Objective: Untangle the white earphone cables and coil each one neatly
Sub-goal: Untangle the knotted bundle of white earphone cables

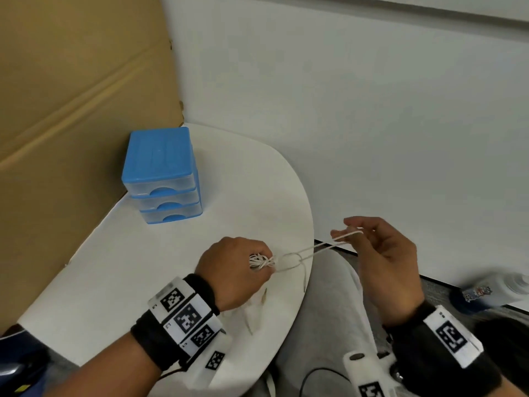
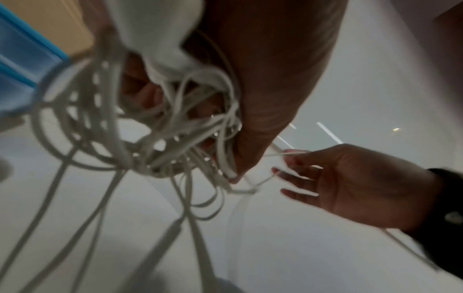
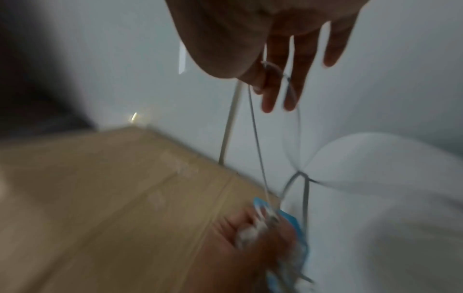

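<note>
My left hand (image 1: 243, 267) grips a bunched tangle of white earphone cable (image 1: 262, 262) just above the white table's right edge; the left wrist view shows the many looped strands (image 2: 160, 128) inside the curled fingers, with ends hanging down. Two taut strands (image 1: 317, 247) run from the bundle up and right to my right hand (image 1: 372, 253), which pinches them between thumb and forefinger (image 3: 260, 79) while the other fingers stay spread. A small loop (image 1: 292, 260) sits in the strands close to the bundle. One loose end (image 1: 305, 277) dangles over the table edge.
A blue three-drawer plastic organiser (image 1: 161, 173) stands at the back left of the round white table (image 1: 143, 282). Brown cardboard (image 1: 71, 110) leans along the left. A white wall (image 1: 372, 110) is behind. My grey-clad lap (image 1: 323, 310) is below the right hand; a bottle (image 1: 492, 290) lies at far right.
</note>
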Demonstrator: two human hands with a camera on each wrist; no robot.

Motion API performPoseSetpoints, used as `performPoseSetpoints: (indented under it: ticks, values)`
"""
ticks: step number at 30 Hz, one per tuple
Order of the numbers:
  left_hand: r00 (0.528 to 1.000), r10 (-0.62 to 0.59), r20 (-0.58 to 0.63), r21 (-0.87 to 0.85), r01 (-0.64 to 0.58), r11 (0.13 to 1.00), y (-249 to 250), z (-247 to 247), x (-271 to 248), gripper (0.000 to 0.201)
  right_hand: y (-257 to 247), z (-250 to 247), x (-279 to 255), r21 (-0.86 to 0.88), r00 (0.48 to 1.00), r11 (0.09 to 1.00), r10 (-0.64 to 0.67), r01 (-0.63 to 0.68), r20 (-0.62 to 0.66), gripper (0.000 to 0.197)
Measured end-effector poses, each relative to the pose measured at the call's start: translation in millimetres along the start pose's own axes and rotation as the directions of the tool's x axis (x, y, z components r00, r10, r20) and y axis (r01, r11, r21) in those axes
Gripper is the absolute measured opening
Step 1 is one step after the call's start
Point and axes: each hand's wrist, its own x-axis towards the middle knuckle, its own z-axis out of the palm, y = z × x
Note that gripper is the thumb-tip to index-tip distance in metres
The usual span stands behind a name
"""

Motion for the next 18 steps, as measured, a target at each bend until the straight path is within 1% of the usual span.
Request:
performPoseSetpoints:
  ticks: [1, 2, 3, 4, 5, 6, 7, 8, 9, 10, 11, 12, 13, 14, 15, 16, 18]
  values:
    - [0.999, -0.034, -0.011, -0.024, 0.034, 0.999, -5.3, -4.1, 2.4, 0.008, -6.3, -2.9, 2.7, 0.095, 0.998, 0.994, 0.053, -0.055, 0.029, 0.014]
    - [0.997, -0.069, -0.028, -0.082, 0.067, 0.994, -9.1, -8.6, 4.9, 0.008, -11.9, -6.4, 5.5, 0.119, 0.994, 0.989, 0.083, -0.090, 0.065, 0.010]
    - [0.994, -0.102, -0.048, -0.157, 0.093, 0.983, -12.3, -12.7, 7.5, 0.008, -15.6, -11.0, 7.9, 0.080, 0.991, 0.992, 0.092, -0.100, 0.094, 0.009]
    - [0.990, -0.128, -0.067, -0.230, 0.109, 0.967, -13.9, -17.4, 10.0, 0.007, -16.6, -15.2, 10.9, 0.003, 0.991, 0.996, 0.083, -0.084, 0.107, 0.011]
    - [0.986, -0.146, -0.083, -0.289, 0.117, 0.950, -14.1, -21.3, 11.6, 0.006, -15.1, -19.0, 13.1, -0.115, 0.992, 0.992, 0.055, -0.042, 0.114, 0.016]
    - [0.983, -0.154, -0.100, -0.333, 0.113, 0.936, -13.8, -24.8, 12.7, 0.006, -13.5, -21.4, 14.5, -0.256, 0.993, 0.967, 0.011, 0.019, 0.116, 0.023]
    - [0.980, -0.158, -0.122, -0.366, 0.104, 0.925, -14.1, -26.8, 13.5, 0.007, -12.5, -22.8, 15.5, -0.399, 0.993, 0.913, -0.051, 0.088, 0.104, 0.029]
    - [0.976, -0.161, -0.145, -0.387, 0.094, 0.917, -14.3, -28.1, 13.6, 0.007, -11.7, -24.1, 16.4, -0.523, 0.989, 0.840, -0.123, 0.145, 0.077, 0.035]
    - [0.971, -0.166, -0.170, -0.392, 0.088, 0.916, -14.9, -28.6, 13.9, 0.007, -10.5, -25.8, 17.7, -0.613, 0.980, 0.769, -0.195, 0.181, 0.045, 0.040]
    - [0.967, -0.174, -0.187, -0.390, 0.090, 0.916, -16.0, -29.0, 13.8, 0.007, -10.3, -27.2, 18.8, -0.653, 0.967, 0.730, -0.253, 0.204, 0.019, 0.043]
    - [0.966, -0.179, -0.188, -0.394, 0.093, 0.914, -16.2, -29.8, 13.6, 0.008, -8.5, -29.5, 21.1, -0.638, 0.958, 0.735, -0.287, 0.228, 0.011, 0.044]
    - [0.969, -0.178, -0.171, -0.412, 0.093, 0.906, -14.9, -31.2, 13.1, 0.011, -5.9, -31.9, 24.2, -0.590, 0.955, 0.768, -0.295, 0.250, 0.020, 0.042]
    - [0.975, -0.170, -0.144, -0.438, 0.092, 0.894, -13.5, -32.7, 12.8, 0.015, -3.6, -33.9, 27.4, -0.545, 0.960, 0.798, -0.274, 0.257, 0.051, 0.037]
    - [0.980, -0.162, -0.116, -0.459, 0.092, 0.884, -11.6, -34.5, 12.6, 0.023, -1.9, -35.0, 29.4, -0.544, 0.968, 0.802, -0.229, 0.248, 0.105, 0.030]
    - [0.983, -0.160, -0.091, -0.467, 0.099, 0.878, -9.5, -36.2, 12.3, 0.033, 0.5, -35.2, 30.1, -0.586, 0.972, 0.776, -0.159, 0.231, 0.172, 0.024]
    - [0.984, -0.163, -0.066, -0.478, 0.112, 0.871, -6.6, -38.0, 11.9, 0.042, 3.1, -33.7, 28.9, -0.647, 0.969, 0.732, -0.072, 0.213, 0.237, 0.021]
    - [0.989, -0.145, 0.005, -0.547, 0.124, 0.828, 1.6, -39.8, 9.9, 0.053, 10.7, -27.6, 22.8, -0.754, 0.942, 0.627, 0.093, 0.196, 0.322, 0.022]
